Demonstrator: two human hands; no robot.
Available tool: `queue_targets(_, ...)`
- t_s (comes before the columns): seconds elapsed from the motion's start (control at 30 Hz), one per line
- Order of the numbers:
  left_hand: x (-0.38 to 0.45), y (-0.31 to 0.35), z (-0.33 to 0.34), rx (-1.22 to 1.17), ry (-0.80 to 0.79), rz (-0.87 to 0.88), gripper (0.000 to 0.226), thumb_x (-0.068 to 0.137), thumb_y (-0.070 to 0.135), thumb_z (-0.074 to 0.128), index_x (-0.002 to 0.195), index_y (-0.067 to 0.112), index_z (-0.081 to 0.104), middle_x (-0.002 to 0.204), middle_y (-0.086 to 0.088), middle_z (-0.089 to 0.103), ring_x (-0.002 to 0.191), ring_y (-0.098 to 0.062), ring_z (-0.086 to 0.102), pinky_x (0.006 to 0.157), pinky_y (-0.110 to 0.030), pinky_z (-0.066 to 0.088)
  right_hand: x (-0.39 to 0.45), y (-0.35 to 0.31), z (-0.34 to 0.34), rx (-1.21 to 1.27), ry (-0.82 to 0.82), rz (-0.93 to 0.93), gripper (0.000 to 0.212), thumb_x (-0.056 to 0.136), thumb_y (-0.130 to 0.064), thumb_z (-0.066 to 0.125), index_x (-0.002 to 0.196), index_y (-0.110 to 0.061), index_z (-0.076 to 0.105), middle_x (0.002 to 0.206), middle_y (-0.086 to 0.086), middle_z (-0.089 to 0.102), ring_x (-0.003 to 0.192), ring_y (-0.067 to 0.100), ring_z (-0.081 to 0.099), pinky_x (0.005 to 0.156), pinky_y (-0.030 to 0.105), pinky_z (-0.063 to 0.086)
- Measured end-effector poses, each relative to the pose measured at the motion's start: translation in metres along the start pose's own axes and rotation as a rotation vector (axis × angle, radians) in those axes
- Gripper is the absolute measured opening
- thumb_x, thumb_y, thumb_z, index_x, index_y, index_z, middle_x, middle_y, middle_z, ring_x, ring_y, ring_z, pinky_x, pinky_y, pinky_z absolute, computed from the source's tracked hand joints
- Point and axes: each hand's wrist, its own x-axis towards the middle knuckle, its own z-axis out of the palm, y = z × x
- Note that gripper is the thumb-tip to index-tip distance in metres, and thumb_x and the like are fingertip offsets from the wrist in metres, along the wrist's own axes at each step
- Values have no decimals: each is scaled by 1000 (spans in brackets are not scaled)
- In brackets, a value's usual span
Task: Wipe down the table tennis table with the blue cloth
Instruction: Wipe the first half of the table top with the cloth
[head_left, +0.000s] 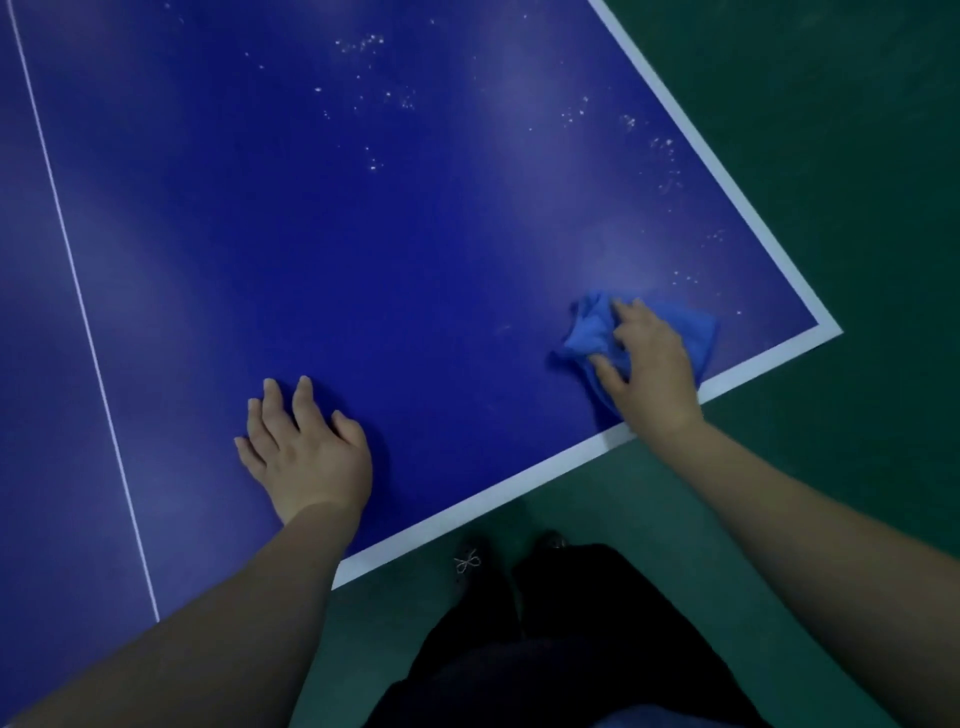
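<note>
The dark blue table tennis table (363, 249) fills most of the view, with a white border and its near right corner at the right. A crumpled blue cloth (589, 327) lies on the surface close to that corner. My right hand (649, 364) lies on top of the cloth, with the fingers spread over it and the thumb pressing its near edge. My left hand (306, 447) rests flat on the bare table near the front edge, fingers straight. White specks (363, 44) dot the far surface and the strip along the right edge.
A thin white centre line (78, 291) runs down the table at the left. Green floor (857, 156) surrounds the table on the right and in front. My dark trousers and shoes (467, 561) stand just below the front edge.
</note>
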Motion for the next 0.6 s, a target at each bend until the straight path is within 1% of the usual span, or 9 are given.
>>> queue_targets(0.07,1,0,0,10,-11,-9,57,92,34,34,146,19,33,159,-10,19,147,-30,12,119,-56,7,-20,8,0,11,-79,-158,22,87,-32,66,92,-13,56,146,4,46,138,24,38,111,43,31)
queue_targets(0.13,1,5,2,2,-17,-47,54,94,28,39,146,18,32,160,-10,16,147,-31,11,118,-58,8,-14,40,-15,-13,-118,-201,33,86,-30,68,109,-7,61,144,5,49,137,26,40,111,43,32)
queue_targets(0.27,-15,52,11,-110,65,-182,55,92,18,45,145,15,32,161,-10,13,147,-30,13,119,-56,8,34,117,-56,-13,-47,56,26,86,-24,67,100,-5,58,147,6,45,137,28,39,112,45,32)
queue_targets(0.3,-22,72,15,-147,84,-204,56,92,18,46,145,15,32,161,-9,13,147,-30,14,119,-54,7,41,124,-59,-15,-33,63,27,86,-24,68,102,-4,58,146,8,46,136,30,40,111,47,33)
queue_targets(0.33,-29,92,20,-177,98,-222,56,92,18,47,146,15,31,161,-9,13,146,-30,14,119,-52,6,44,126,-59,-20,-31,11,28,85,-22,69,103,-3,59,144,10,48,134,32,42,110,48,34)
queue_targets(0.4,-45,125,29,-215,126,-289,56,93,19,45,146,17,30,161,-7,14,146,-28,16,120,-49,5,40,122,-52,-19,-81,-258,30,83,-23,70,104,-3,62,138,14,53,130,35,47,107,48,36)
queue_targets(0.47,-57,142,36,-203,150,-401,53,94,20,44,146,17,31,160,-6,15,146,-28,17,121,-49,5,37,125,-49,-1,-216,-563,28,84,-34,67,96,-10,61,142,7,51,133,28,44,109,44,32)
queue_targets(0.5,-62,144,39,-182,163,-452,52,95,21,43,146,16,32,160,-7,17,146,-29,18,121,-50,6,44,130,-51,9,-279,-640,28,84,-39,64,92,-13,58,144,3,48,136,24,41,111,43,30)
queue_targets(0.6,-69,142,39,-154,212,-579,47,99,22,38,145,13,34,159,-9,21,146,-29,17,121,-49,5,99,144,-58,17,-297,-597,26,86,-38,63,97,-15,57,147,0,45,139,21,36,112,47,32)
